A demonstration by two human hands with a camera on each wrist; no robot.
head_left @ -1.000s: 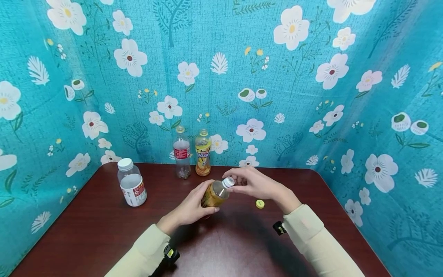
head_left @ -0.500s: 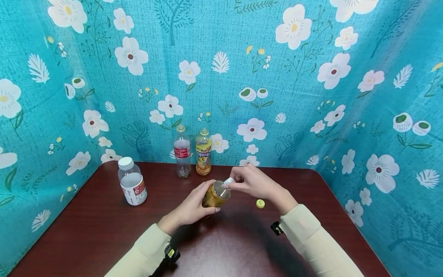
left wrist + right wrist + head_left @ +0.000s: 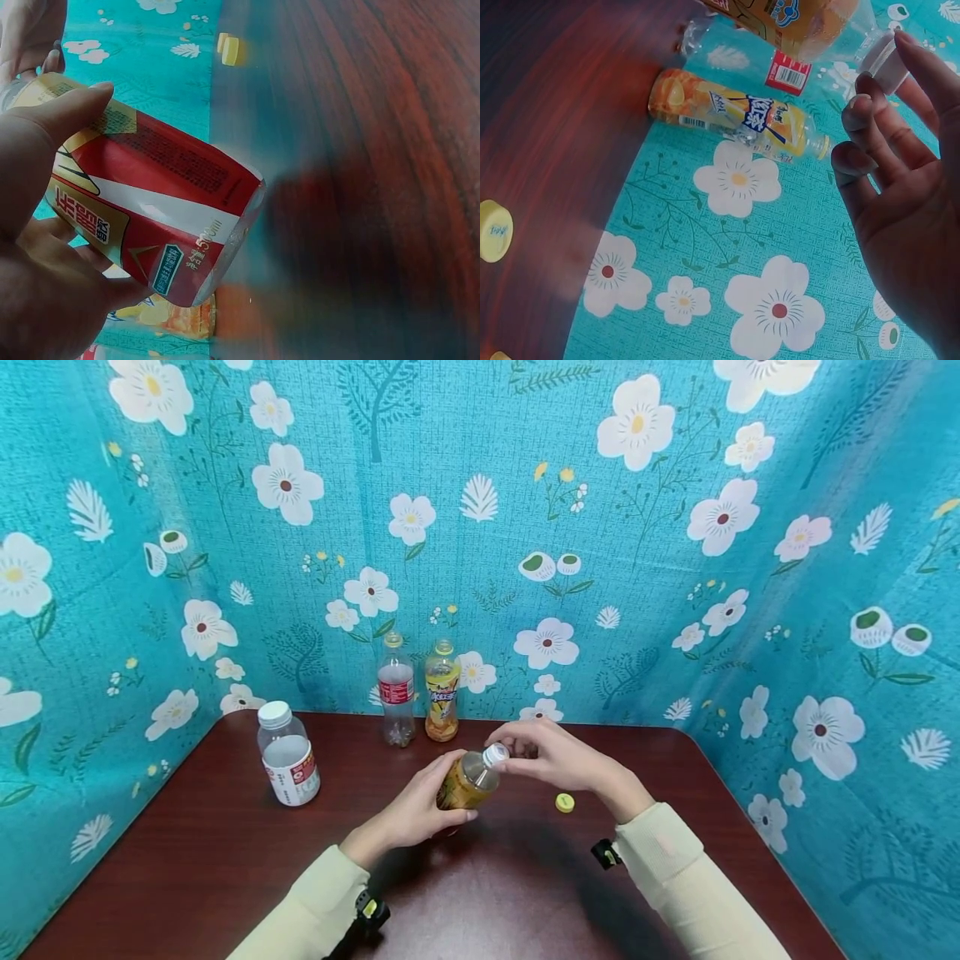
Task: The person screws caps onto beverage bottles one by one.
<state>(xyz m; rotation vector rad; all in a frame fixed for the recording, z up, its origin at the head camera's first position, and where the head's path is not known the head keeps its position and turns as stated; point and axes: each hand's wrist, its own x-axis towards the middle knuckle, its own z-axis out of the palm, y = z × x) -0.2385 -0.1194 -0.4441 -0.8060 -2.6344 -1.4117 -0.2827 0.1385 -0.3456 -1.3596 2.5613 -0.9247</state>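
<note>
My left hand (image 3: 411,802) grips a plastic drink bottle (image 3: 461,785) round its gold-labelled body, tilted to the upper right. In the left wrist view the label's lower part is red with a white stripe, and the bottle's base is off the table. At the bottle's mouth sits a white screw cap (image 3: 886,63). My right hand (image 3: 551,760) pinches this cap between thumb and fingers, its other fingers curled below in the right wrist view. Nearest to the right hand on the table lies a yellow bottle cap (image 3: 565,802).
A wide jar (image 3: 288,760) with a white lid stands at the left of the dark red table (image 3: 187,852). Toward the back stand a clear bottle (image 3: 397,702) with a red label and a yellow-labelled tea bottle (image 3: 442,693). A blue floral curtain (image 3: 480,568) closes off the back and sides.
My right hand turned at the cap, wrist and fingers swinging over, then came back to nearly its first pose. The left hand and the bottle have stayed almost still.
</note>
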